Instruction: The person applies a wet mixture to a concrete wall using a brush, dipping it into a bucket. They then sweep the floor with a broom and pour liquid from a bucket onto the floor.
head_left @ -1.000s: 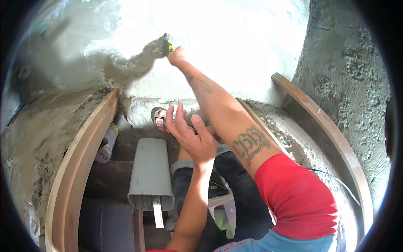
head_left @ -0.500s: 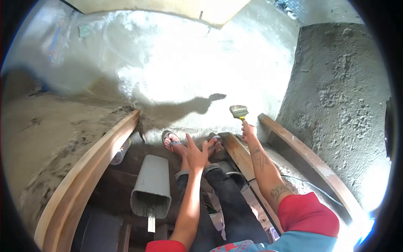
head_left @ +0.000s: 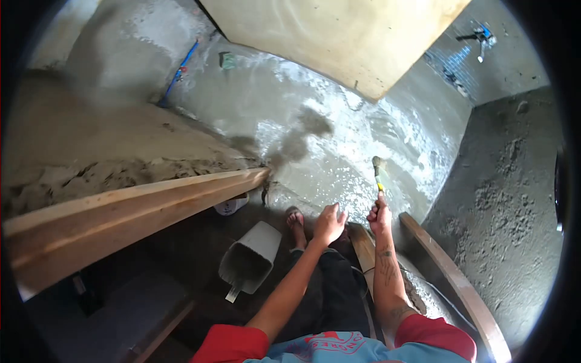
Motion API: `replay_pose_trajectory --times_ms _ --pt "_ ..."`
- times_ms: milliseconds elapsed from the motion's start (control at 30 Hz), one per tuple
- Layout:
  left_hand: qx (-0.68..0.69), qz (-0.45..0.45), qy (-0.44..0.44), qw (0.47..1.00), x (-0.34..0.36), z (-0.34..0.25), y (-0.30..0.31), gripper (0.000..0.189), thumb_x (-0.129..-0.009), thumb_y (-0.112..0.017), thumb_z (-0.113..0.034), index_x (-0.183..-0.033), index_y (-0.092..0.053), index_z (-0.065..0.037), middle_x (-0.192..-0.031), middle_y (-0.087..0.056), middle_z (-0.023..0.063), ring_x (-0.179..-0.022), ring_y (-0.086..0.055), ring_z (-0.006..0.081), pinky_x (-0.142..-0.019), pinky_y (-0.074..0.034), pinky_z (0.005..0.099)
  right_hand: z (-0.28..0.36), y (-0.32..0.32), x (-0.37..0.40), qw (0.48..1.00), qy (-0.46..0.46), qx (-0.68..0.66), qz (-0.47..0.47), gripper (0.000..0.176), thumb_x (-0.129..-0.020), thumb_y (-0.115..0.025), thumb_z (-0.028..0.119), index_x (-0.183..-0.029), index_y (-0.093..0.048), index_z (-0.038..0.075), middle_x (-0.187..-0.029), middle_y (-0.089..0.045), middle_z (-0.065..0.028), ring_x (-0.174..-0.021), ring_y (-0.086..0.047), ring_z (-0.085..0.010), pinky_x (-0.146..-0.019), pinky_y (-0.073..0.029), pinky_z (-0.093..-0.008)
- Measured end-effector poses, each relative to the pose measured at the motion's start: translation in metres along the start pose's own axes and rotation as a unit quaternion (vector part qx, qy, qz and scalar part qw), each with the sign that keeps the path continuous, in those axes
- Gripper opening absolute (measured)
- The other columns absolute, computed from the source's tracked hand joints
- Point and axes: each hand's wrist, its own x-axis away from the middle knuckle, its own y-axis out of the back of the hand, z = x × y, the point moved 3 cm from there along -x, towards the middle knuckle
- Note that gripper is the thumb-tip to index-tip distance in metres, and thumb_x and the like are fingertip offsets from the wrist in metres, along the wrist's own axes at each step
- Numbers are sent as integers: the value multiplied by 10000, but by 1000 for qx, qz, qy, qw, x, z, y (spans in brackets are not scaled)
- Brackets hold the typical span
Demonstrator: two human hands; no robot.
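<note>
My right hand (head_left: 380,215) is closed round the handle of a brush (head_left: 377,172), whose bristles point away from me over the wet grey floor (head_left: 315,163). The brush now shows narrow side on. My left hand (head_left: 330,224) hangs in front of my legs, just left of the right one, with thumb and fingers apart and nothing in it. Below and left of it a grey square-mouthed container (head_left: 251,257) lies tilted, a pale strip (head_left: 232,294) sticking out at its mouth.
Wooden beams flank me on the left (head_left: 139,215) and right (head_left: 454,278). A white bucket (head_left: 232,206) sits under the left beam. Ahead are a pale board (head_left: 345,42), a blue pipe (head_left: 181,71) and a rough cement wall (head_left: 505,199) on the right. A tap (head_left: 482,37) is at upper right.
The view has shifted, showing more of the board and the tap. The brush has turned from broad side to narrow side. My left hand's fingers are less spread.
</note>
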Motion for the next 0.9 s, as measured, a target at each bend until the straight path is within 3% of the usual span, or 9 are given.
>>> replay_pose_trajectory --times_ms 67,167,300,433,533,600,667,700,900 --pt "4 -5 -6 1000 -1 -10 4 390 -867 -526 -313 -1087 -556 8 -1010 -581 225 -939 -569 371 -806 -465 427 2 -3 3 971 66 221 -61 284 -804 -673 319 -769 -475 119 -503 -341 43 -371 -306 -75 -344 -231 -245" --pt "28 -3 -33 999 -7 -17 2 412 -869 -520 -318 -1088 -545 31 -996 -579 251 -937 -567 380 -806 -463 434 3 -10 3 987 60 150 18 284 -786 -697 278 -748 -483 96 -496 -362 36 -364 -327 -74 -333 -245 -256" --pt "49 5 -16 999 -13 -19 -6 403 -874 -511 -315 -1094 -547 21 -998 -580 255 -921 -573 391 -800 -467 438 3 -25 7 960 151 236 -19 301 -783 -705 276 -744 -503 56 -496 -391 25 -365 -347 -79 -336 -258 -251" --pt "85 27 5 996 -14 -14 3 414 -885 -489 -352 -1082 -562 5 -995 -589 252 -900 -581 391 -795 -471 437 -6 -42 26 946 181 266 -30 558 -848 -476 602 -628 -492 90 -496 -412 10 -378 -349 -82 -357 -269 -245" --pt "170 40 48 983 -20 -17 25 434 -887 -482 -390 -1024 -593 6 -935 -615 236 -880 -594 377 -774 -474 428 -29 -56 50 956 214 196 -44 599 -858 -399 640 -623 -480 95 -494 -409 10 -365 -326 -78 -350 -247 -248" --pt "244 214 113 939 -20 -22 38 438 -887 -478 -411 -941 -616 2 -867 -632 219 -868 -605 365 -739 -477 417 -44 -63 64 960 204 192 -25 649 -870 -328 658 -653 -507 74 -558 -461 -15 -449 -402 -100 -420 -329 -264" --pt "268 177 132 938 -16 -23 41 415 -854 -536 -408 -861 -619 -1 -823 -639 199 -836 -617 353 -707 -478 406 -57 -76 79 935 312 151 -77 666 -919 -304 576 -698 -561 3 -623 -532 -72 -602 -504 -150 -557 -427 -305" --pt "248 121 95 956 -16 -23 45 399 -830 -569 -395 -836 -615 2 -823 -636 203 -825 -616 354 -704 -479 407 -61 -79 86 949 273 155 -18 688 -928 -266 574 -788 -580 -22 -756 -582 -100 -735 -525 -173 -697 -445 -334" --pt "163 -81 30 983 -22 -17 69 207 -770 -632 -183 -834 -599 11 -858 -600 218 -826 -595 364 -704 -472 415 -81 -107 112 939 293 176 38 775 -911 -194 625 -962 -594 -36 -854 -605 -114 -789 -553 -177 -737 -461 -329"
